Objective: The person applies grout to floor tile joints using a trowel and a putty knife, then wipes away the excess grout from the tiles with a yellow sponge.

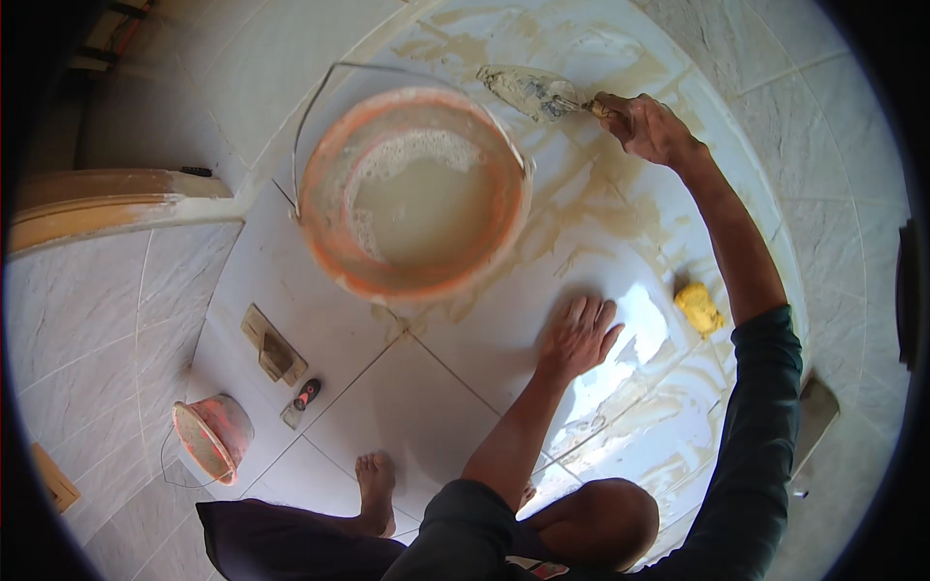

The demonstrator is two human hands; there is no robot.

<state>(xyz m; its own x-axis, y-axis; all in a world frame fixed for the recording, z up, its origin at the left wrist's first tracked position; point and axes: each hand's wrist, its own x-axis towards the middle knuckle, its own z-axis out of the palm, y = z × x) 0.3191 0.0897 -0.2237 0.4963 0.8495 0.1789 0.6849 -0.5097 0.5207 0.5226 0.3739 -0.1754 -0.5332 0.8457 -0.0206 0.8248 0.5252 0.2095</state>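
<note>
My right hand [644, 128] is closed round the handle of a trowel [531, 92] whose blade is coated in wet grout-coloured paste. The blade points left over the smeared floor at the far side; whether it touches the tiles I cannot tell. My left hand [578, 337] rests on the white tiles [397, 387], fingers stretched out, holding nothing. Left of both hands stands a large orange bucket [315, 228] of cloudy, foamy water, its wire handle tipped to the far side. A yellow sponge [699, 310] lies on the floor near my right forearm.
On the left lie a float [274, 347] with a block handle and a small scraper [300, 403] with a black and red handle. A small reddish bucket [215, 441] stands tilted-looking by the left wall. Beige smears cover the tiles at the right and far side. Marble-patterned walls surround the floor.
</note>
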